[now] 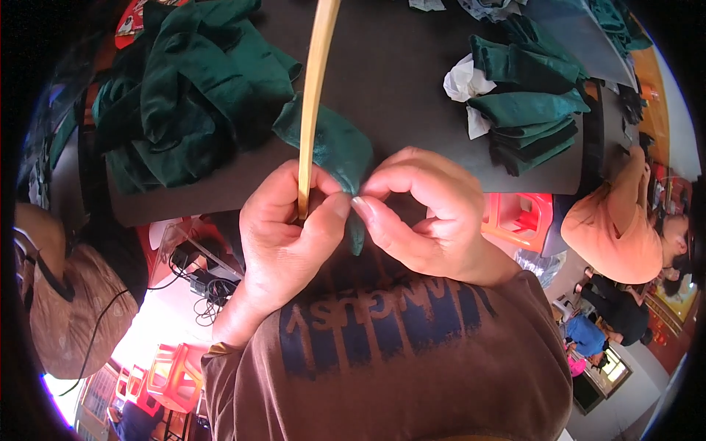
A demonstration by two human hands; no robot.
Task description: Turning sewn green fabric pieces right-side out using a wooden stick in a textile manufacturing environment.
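A narrow piece of shiny dark green fabric [342, 151] hangs between my hands, bunched where the fingertips meet; its lower end dangles below them. My left hand [283, 231] pinches the fabric between thumb and forefinger. The same hand also has the lower end of a long, flat, pale wooden stick [316, 81] tucked in its curled fingers, and the stick rises past the top of the view. My right hand [437, 209] closes thumb and forefinger on the fabric right beside the left fingertips. What exactly lies under the fingertips is hidden.
On the dark table [393, 81], a loose heap of green fabric [191, 103] lies at left, and folded green pieces [533, 110] at right beside crumpled white paper [467, 79]. Red stools [522, 220] stand beyond the table edge. Other people sit on both sides.
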